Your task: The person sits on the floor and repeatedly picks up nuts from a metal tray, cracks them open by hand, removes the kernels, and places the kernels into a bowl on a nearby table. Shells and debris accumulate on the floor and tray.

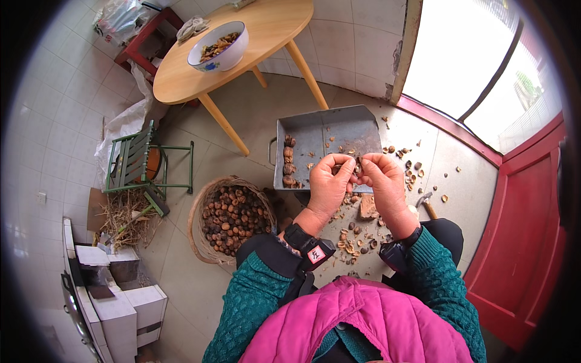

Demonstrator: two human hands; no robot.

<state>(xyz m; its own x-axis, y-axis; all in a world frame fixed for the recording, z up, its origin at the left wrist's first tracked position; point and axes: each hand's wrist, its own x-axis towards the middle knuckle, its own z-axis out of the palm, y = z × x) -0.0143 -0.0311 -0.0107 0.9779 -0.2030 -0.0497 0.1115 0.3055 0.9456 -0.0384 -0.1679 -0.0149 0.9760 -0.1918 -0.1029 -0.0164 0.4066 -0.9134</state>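
My left hand [330, 181] and my right hand [385, 179] meet over the near edge of a grey metal dustpan-like tray [302, 125]. Between their fingertips they pinch a cracked walnut piece [358, 167], mostly hidden by the fingers. Whole-looking and broken walnuts [288, 156] line the tray's left side, and small shell bits lie scattered across its floor. Below my hands, a piece of brick [368, 207] rests on the floor among shell fragments [348, 247]. A hammer [428, 206] with a wooden handle is beside my right knee.
A wicker basket [195, 222] full of walnuts stands by my left knee. Behind the tray is a wooden table [272, 27] bearing a white bowl [222, 59]. A green folding chair [134, 159] stands left, near dry straw [129, 222]. A red door [513, 227] is on the right.
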